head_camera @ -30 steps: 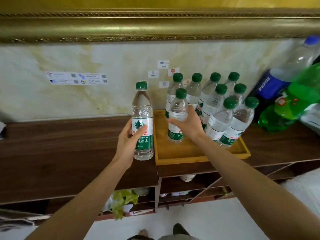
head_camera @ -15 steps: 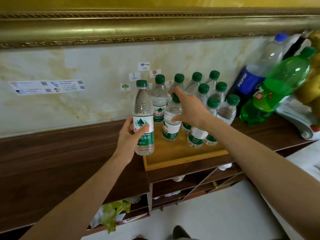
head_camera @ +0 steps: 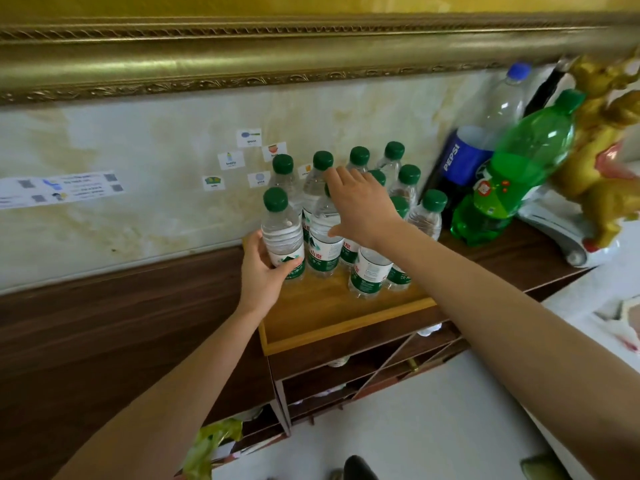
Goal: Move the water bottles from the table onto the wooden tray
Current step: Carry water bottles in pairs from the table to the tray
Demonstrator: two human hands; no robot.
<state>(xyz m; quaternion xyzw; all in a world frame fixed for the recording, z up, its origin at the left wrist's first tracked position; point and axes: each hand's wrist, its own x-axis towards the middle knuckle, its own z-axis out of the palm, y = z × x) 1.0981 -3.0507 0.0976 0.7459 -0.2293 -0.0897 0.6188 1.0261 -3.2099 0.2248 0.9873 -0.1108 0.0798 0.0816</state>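
Bottle (head_camera: 282, 237) in left hand (head_camera: 263, 271) stands at tray (head_camera: 332, 336) left edge.

Clear water bottles (head_camera: 367, 268) with green caps and green-white labels, upright, clustered on the far part of a light wooden tray (head_camera: 332, 317), leftmost near bottle (head_camera: 282, 233) at the tray's left edge

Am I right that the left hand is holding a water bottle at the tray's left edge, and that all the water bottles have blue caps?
Not quite: the head view shows the water bottles' caps are green, not blue. The rest holds: the left hand grips a water bottle at the left edge of the tray.
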